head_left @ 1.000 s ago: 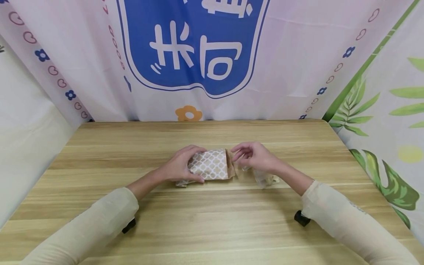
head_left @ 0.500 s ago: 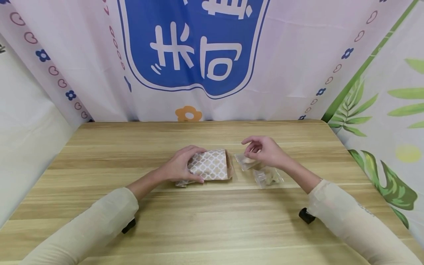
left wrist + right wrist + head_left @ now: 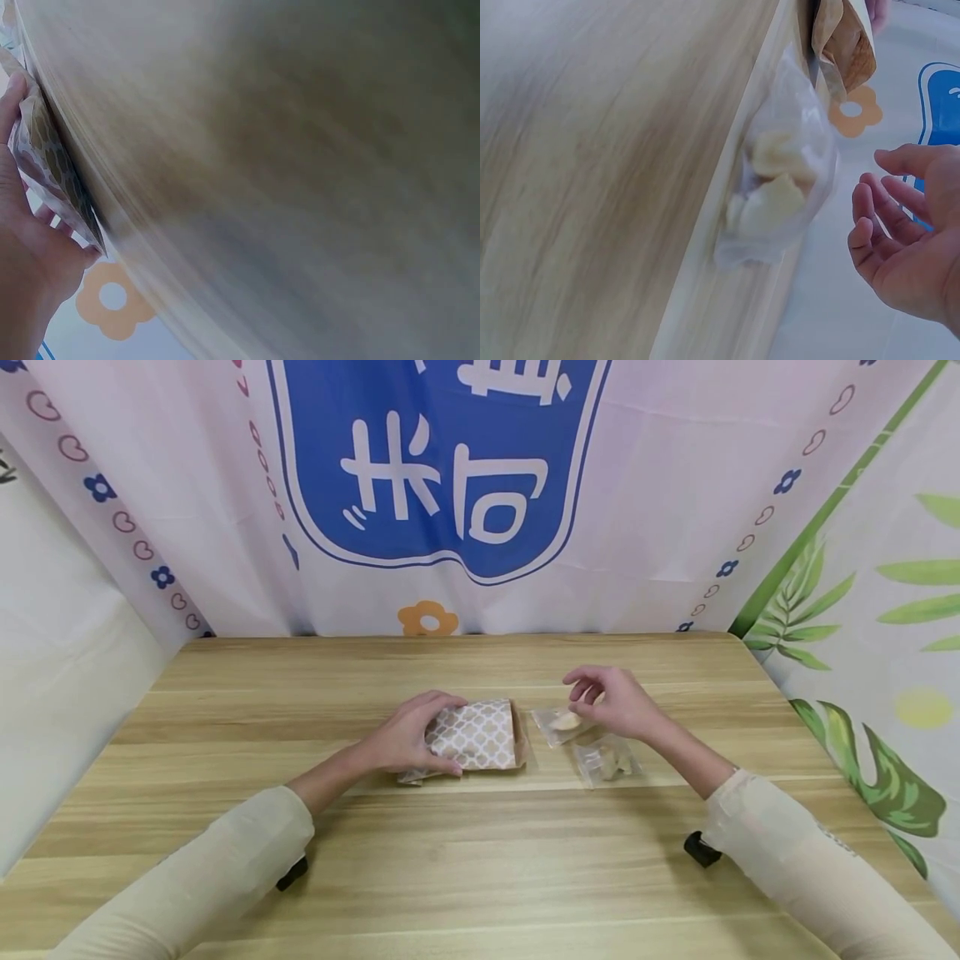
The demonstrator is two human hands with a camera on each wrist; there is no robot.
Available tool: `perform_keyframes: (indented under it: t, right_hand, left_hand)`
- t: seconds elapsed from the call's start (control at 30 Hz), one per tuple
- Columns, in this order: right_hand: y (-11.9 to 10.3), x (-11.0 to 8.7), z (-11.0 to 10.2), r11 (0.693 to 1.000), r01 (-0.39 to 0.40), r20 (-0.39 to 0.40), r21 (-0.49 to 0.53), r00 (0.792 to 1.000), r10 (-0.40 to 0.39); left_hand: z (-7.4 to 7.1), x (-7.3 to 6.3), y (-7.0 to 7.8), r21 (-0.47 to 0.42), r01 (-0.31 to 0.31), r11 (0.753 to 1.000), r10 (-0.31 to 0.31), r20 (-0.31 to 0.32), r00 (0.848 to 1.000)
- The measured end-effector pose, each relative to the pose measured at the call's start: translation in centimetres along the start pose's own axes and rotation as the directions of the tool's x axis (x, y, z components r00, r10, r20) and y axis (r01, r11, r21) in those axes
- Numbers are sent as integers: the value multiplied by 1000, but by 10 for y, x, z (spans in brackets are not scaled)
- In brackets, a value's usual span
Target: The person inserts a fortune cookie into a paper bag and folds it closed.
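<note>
A tan paper bag with a white lattice pattern (image 3: pixel 476 733) lies on the table, its mouth facing right. My left hand (image 3: pixel 408 735) grips its closed end, thumb on the near side and fingers on the far side. In the left wrist view the paper bag (image 3: pixel 56 161) is seen edge-on. To the right lie two small clear plastic bags with pale pieces inside, a rear bag (image 3: pixel 561 722) and a nearer bag (image 3: pixel 609 762). Above them hovers my right hand (image 3: pixel 611 702), fingers loosely curled around nothing. The right wrist view shows the paper bag's brown inside (image 3: pixel 846 49).
The wood-grain table (image 3: pixel 450 868) ends at the back against a printed curtain (image 3: pixel 637 527). Another curtain with green leaves (image 3: pixel 892 693) hangs at the right side. A black strap piece (image 3: pixel 702 850) shows under the right sleeve.
My right hand has drawn back to the right, away from the paper bag's mouth, uncovering the two plastic bags. My left hand keeps its grip in the same place.
</note>
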State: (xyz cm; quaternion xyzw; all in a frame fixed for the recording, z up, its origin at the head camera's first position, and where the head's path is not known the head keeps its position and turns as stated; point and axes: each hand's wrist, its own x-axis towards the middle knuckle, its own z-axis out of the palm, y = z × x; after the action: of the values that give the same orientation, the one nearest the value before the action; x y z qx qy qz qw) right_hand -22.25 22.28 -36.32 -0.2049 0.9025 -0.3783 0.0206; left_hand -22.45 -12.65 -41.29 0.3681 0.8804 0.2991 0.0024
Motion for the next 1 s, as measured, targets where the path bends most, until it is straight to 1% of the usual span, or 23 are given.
perform_keyframes:
  t: [0.3, 0.4, 0.47, 0.57, 0.67, 0.77, 0.9, 1.0]
  right_hand:
    - [5, -2, -2, 993, 74, 0, -89, 997, -74]
    - [8, -2, -2, 991, 67, -15, -119, 997, -69]
    - [8, -3, -2, 989, 32, -27, -146, 999, -37]
    - [8, -4, -1, 978, -44, -43, -202, 998, 36]
    - [8, -4, 0, 962, -128, -38, -241, 992, 122]
    - [9, -4, 4, 947, -184, -18, -264, 982, 186]
    - [10, -3, 8, 935, -216, 2, -282, 974, 225]
    - [10, -2, 9, 932, -222, 5, -287, 972, 234]
  left_hand:
    - [1, 0, -2, 2, 13, 1000, -13, 3, 1000]
    - [1, 0, -1, 0, 15, 1000, -15, 6, 1000]
    - [1, 0, -1, -2, 15, 1000, -15, 7, 1000]
    - [1, 0, -1, -6, 11, 1000, -11, 4, 1000]
    - [1, 0, -1, -9, 8, 1000, -8, 1, 1000]
    - [1, 0, -1, -7, 9, 1000, -9, 1, 1000]
    - [1, 0, -2, 1, 11, 1000, -11, 3, 1000]
    - [1, 0, -2, 5, 11, 1000, -11, 4, 1000]
